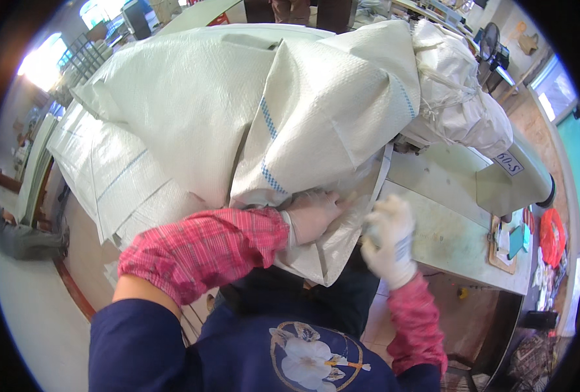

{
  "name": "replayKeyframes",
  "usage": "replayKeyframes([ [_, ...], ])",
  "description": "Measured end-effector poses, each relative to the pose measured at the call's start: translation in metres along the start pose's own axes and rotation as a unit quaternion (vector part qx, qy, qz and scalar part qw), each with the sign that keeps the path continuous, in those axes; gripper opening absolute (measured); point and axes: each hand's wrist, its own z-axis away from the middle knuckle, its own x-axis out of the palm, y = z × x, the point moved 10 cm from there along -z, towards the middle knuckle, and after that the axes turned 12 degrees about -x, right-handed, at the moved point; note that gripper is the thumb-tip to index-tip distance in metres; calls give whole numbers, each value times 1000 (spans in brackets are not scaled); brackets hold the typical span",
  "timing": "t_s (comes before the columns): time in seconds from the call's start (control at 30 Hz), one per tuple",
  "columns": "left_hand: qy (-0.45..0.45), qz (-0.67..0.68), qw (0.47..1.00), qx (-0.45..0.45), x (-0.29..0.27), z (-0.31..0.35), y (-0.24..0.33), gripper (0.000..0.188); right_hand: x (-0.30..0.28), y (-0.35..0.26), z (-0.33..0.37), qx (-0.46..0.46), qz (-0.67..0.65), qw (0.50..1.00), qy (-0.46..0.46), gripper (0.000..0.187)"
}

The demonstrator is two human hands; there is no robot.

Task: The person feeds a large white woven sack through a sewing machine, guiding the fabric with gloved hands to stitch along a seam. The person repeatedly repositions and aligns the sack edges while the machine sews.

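A large heap of white woven plastic sack cloth (329, 111) with blue dashed stripes spreads over the table in front of me. My left hand (313, 215), in a white glove, lies at the cloth's near edge, its fingers closed on a fold and partly hidden by it. Just right of that edge is my gloved right hand (393, 238), apart from the cloth and smeared by motion. Its fingers are curled, with a small pale bluish patch between them that is too blurred to name. Red plaid sleeve covers (205, 251) wrap both forearms.
A sewing machine (515, 173) stands on the pale worktable (447, 228) at the right, beside a bunched white bundle (463, 98). A clipboard (501, 245) and a red plastic bag (552, 238) lie at the far right. A black fan (490, 42) stands farther back.
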Motion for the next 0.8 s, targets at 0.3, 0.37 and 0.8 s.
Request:
replayKeyframes([
  [0.3,10,-52,996,69,3,10,30,56,27,-41,35,-19,22,998,51,15],
  [0.37,12,-57,996,63,3,11,33,57,23,-42,40,-13,32,997,64,14],
  [0.8,34,-158,977,140,-22,24,96,20,36,-14,58,66,133,989,-22,46],
])
